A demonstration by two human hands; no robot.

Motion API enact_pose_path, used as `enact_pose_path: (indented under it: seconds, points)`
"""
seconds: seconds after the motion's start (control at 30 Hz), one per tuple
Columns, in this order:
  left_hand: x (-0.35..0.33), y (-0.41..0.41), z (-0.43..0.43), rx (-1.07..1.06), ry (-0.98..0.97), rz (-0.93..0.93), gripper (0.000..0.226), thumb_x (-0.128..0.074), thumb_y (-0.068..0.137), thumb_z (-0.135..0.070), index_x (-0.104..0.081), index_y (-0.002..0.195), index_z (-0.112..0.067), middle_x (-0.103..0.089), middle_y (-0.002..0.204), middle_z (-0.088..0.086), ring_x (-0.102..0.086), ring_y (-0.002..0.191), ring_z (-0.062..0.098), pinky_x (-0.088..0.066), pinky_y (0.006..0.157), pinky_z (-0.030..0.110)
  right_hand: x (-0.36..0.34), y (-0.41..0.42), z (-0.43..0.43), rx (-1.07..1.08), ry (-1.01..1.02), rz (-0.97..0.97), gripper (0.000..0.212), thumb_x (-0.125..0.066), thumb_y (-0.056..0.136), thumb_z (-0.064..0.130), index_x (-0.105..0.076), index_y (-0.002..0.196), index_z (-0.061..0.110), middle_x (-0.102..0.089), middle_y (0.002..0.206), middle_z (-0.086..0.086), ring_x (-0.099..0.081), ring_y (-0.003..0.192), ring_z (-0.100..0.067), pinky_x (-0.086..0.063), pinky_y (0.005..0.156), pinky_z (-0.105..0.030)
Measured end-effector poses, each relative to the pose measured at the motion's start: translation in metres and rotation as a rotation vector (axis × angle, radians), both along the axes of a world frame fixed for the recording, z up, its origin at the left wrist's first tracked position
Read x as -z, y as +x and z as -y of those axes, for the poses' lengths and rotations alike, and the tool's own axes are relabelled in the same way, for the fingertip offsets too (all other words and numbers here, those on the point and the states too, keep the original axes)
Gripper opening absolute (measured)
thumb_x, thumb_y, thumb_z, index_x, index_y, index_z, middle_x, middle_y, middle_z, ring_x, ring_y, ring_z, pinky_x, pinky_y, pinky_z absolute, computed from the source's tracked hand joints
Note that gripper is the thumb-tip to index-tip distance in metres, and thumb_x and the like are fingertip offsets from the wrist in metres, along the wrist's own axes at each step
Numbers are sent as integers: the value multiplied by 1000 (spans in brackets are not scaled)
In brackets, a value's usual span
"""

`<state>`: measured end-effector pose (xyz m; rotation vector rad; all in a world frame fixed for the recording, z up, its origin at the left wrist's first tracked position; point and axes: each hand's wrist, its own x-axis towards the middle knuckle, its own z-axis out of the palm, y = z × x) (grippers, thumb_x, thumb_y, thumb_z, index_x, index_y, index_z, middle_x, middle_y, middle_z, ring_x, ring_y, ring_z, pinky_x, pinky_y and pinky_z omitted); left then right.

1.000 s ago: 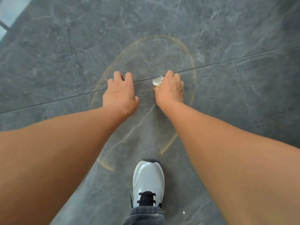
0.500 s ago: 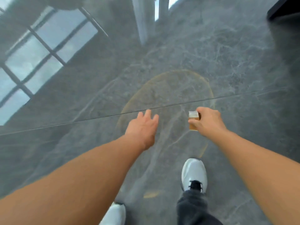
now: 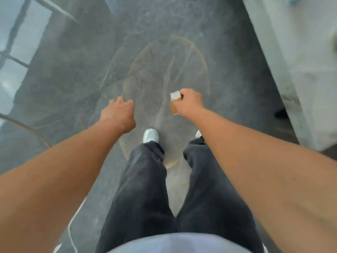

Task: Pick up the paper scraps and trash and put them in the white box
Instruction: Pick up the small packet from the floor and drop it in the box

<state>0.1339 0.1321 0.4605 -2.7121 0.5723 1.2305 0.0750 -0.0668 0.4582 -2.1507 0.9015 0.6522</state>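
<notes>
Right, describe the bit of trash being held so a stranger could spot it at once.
Start at the faint yellowish ring on the grey stone floor. Over its right side, the right hand is closed on a small scrap, the only thing held. It is white at the top and orange-brown below, while the left hand is empty.

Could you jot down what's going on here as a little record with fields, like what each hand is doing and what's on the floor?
Right hand: closed on a small white and orange scrap, held above the floor
Left hand: empty, fingers loosely curled
Floor: dark grey marbled tile with a faint yellowish ring mark
Stance: standing, dark trousers, white shoe
White box: not clearly visible
Image: blurred
</notes>
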Motion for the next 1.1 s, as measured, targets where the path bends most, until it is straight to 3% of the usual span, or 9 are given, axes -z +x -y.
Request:
enact_pose_path:
  seconds: [0.1, 0.23, 0.33, 0.5, 0.7, 0.83, 0.97, 1.1]
  points:
    - [-30, -56, 9, 82, -18, 5, 36, -57, 82, -23, -51, 117, -15, -48, 118, 12, -46, 112, 35, -47, 79, 45, -35, -67, 13, 107, -37, 7, 12, -54, 84, 23, -63, 81, 15, -69, 97, -16, -62, 89, -34, -52, 76, -39]
    - [-53, -128, 58, 236, -52, 0, 34, -58, 82, -22, -52, 116, -16, -49, 117, 11, -46, 111, 34, -46, 76, 44, -59, -167, 43, 225, -84, -36, 19, -55, 81, 23, -51, 64, 16, -64, 80, -11, -57, 77, -32, -48, 66, -34]
    - [-63, -184, 113, 359, -88, 32, 34, -58, 81, -21, -52, 114, -17, -50, 116, 11, -47, 113, 35, -48, 79, 43, -81, -247, 76, 339, -132, -15, 9, -57, 81, 23, -62, 76, 17, -70, 91, -17, -64, 86, -36, -51, 70, -36]
    - [-90, -306, 230, 512, -226, 34, 43, -60, 76, -24, -54, 117, -17, -51, 120, 13, -51, 113, 38, -51, 85, 46, -127, -419, 140, 540, -285, 40, 20, -54, 86, 28, -62, 82, 9, -69, 95, -20, -63, 89, -39, -41, 63, -32]
    - [-152, -450, 337, 746, -366, 46, 41, -62, 79, -23, -56, 119, -17, -54, 120, 12, -54, 109, 35, -52, 86, 47, -182, -601, 208, 856, -370, 24, 21, -57, 84, 26, -66, 86, 7, -70, 95, -22, -65, 90, -40, -43, 65, -31]
    - [-172, -489, 363, 850, -352, 85, 41, -60, 78, -18, -57, 119, -18, -55, 116, 9, -55, 105, 32, -53, 82, 43, -191, -647, 232, 972, -296, 35, 12, -58, 79, 18, -66, 83, 10, -71, 91, -17, -66, 85, -35, -47, 64, -31]
    - [-165, -484, 368, 895, -241, 102, 34, -61, 80, -18, -59, 114, -18, -56, 109, 7, -57, 96, 29, -50, 74, 37, -182, -643, 238, 955, -228, 62, 13, -55, 80, 19, -57, 68, 15, -62, 75, -10, -58, 73, -30, -44, 61, -32]
    - [-136, -457, 377, 918, -93, 89, 37, -59, 79, -20, -59, 116, -18, -58, 115, 9, -57, 105, 33, -51, 81, 41, -151, -619, 247, 931, -150, 52, 11, -55, 80, 19, -60, 71, 15, -69, 85, -15, -64, 81, -36, -49, 64, -36]
